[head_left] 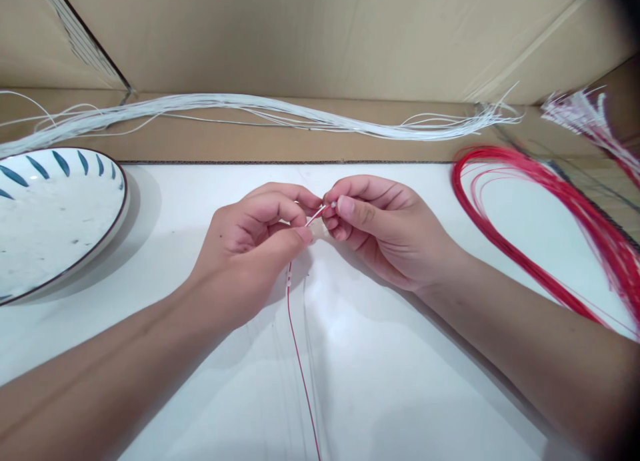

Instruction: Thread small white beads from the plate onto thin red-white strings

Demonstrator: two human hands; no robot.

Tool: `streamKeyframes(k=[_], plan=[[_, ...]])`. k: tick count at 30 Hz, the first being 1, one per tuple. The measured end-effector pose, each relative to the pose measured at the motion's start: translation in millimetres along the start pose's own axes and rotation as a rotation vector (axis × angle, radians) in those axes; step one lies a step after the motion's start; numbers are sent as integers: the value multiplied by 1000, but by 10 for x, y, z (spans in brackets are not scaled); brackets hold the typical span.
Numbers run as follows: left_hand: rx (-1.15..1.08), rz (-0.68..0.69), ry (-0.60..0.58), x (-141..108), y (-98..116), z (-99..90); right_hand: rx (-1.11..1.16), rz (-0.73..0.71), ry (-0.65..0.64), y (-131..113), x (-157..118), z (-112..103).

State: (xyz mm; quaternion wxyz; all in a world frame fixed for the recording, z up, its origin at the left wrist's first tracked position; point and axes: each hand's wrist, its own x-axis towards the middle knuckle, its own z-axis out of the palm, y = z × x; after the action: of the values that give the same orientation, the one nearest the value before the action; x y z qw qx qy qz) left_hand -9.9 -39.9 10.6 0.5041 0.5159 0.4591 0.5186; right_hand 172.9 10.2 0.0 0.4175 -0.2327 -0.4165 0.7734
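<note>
Strands in hand: a thin white plastic-looking strand [315,216] and a thin red wire [303,371] are brought together between the hands, above the white surface [410,387]
Left hand [255,241]: closed narrowly, the white strand pinched between thumb and finger
Right hand [387,231]: closed narrowly on the strands' far ends
Done: red and white are met; a small clear sleeve [289,279] is carried on the red wire, below the left hand
Left: the join, apparently unfinished; loose stock is seen in a long white strand bundle [240,102] and a looped red wire coil [467,181]
Around: a white oval plate with blue leaf marks [60,227], at left; a red-and-white bundle [583,117], upper right; a tan cardboard wall [300,41], behind
In the way: the join is partly hidden by fingertips
</note>
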Motion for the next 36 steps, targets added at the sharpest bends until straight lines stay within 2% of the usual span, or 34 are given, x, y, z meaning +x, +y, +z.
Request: streamKeyframes(k=[15, 26, 36], plan=[[2, -28, 21, -5, 34, 26, -26, -11, 9, -12, -8, 22], [145, 9, 42, -1, 48, 29, -212, -93, 68, 5, -17, 67], [162, 14, 34, -6, 45, 31, -205, -108, 60, 2, -8, 77]])
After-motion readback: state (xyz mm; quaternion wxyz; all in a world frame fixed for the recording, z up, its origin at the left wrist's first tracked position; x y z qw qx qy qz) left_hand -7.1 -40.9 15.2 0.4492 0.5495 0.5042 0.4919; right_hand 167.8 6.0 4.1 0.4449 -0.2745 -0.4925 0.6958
